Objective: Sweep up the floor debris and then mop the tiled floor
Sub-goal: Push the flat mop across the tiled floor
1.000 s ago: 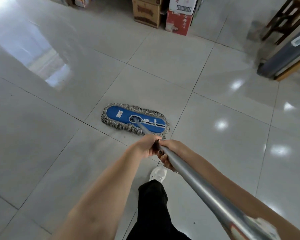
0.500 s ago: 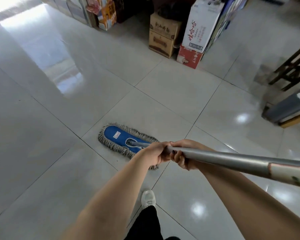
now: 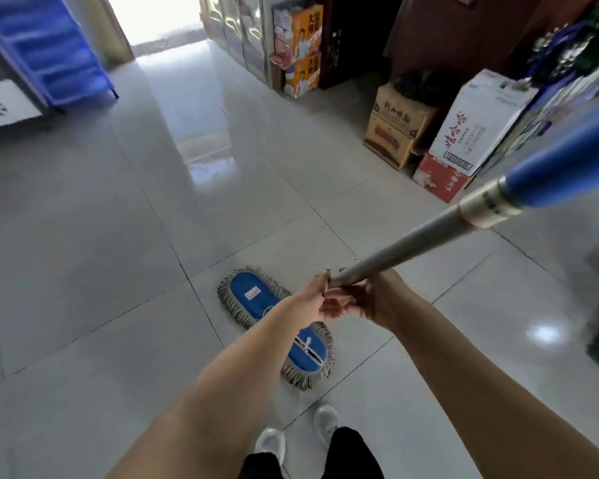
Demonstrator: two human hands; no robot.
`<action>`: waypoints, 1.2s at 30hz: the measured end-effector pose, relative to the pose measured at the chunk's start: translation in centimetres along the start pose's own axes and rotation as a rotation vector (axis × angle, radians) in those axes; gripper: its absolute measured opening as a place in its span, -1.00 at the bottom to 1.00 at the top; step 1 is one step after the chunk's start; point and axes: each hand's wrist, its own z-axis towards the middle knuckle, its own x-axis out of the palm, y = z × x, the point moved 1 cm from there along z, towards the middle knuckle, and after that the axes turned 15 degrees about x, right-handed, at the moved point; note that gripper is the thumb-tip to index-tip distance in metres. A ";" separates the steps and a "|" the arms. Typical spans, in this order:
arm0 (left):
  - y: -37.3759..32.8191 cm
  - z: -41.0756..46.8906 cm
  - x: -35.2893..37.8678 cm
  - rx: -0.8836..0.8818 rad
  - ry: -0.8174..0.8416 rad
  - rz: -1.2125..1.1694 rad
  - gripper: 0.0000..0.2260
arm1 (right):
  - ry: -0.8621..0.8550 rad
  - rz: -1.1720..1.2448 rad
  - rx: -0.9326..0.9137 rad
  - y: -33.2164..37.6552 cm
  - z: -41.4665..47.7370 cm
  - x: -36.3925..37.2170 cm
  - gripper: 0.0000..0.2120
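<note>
A flat blue mop head [image 3: 253,296] with a grey fringe lies on the glossy grey tiled floor [image 3: 83,236], just ahead of my white shoes [image 3: 270,444]. Its grey metal pole [image 3: 405,245] rises up and to the right and ends in a blue grip [image 3: 564,157]. My left hand [image 3: 312,297] and my right hand [image 3: 370,299] both grip the pole side by side above the mop head. My left forearm hides the middle of the mop head and the joint with the pole.
Cardboard boxes [image 3: 395,126] and a white and red carton [image 3: 474,133] stand against the right wall. Orange boxes [image 3: 300,46] are stacked further back. A blue rack [image 3: 49,50] and a white cabinet [image 3: 4,105] stand at the far left. A bright doorway [image 3: 159,19] lies ahead.
The mop head has come closer to my feet and turned more lengthwise. The pole's upper end has swung up to the right. My view has tilted up, showing the doorway.
</note>
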 end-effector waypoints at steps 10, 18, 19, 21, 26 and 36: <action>-4.1 1.9 -1.5 0.161 -0.327 -0.304 -0.57 | 0.351 -0.326 -0.111 6.1 2.7 2.5 -0.38; -5.9 -1.1 -4.9 0.386 -0.400 -0.188 -0.58 | -0.139 -0.845 -0.580 8.7 4.1 8.9 -0.64; -6.0 -1.8 -5.7 0.423 -0.448 -0.154 -0.59 | -0.165 -0.916 -0.654 8.7 4.1 9.8 -0.68; -6.0 -3.3 -7.3 0.471 -0.575 -0.083 -0.63 | -0.179 -1.006 -0.744 8.6 4.3 11.2 -0.70; -4.2 -7.5 -11.4 0.580 -0.804 0.007 -0.68 | -0.009 -0.995 -0.743 5.2 4.3 15.1 -0.80; -2.8 -18.8 -15.3 0.819 -1.173 -0.030 -0.85 | 0.286 -1.078 -0.719 -1.1 4.1 21.0 -0.81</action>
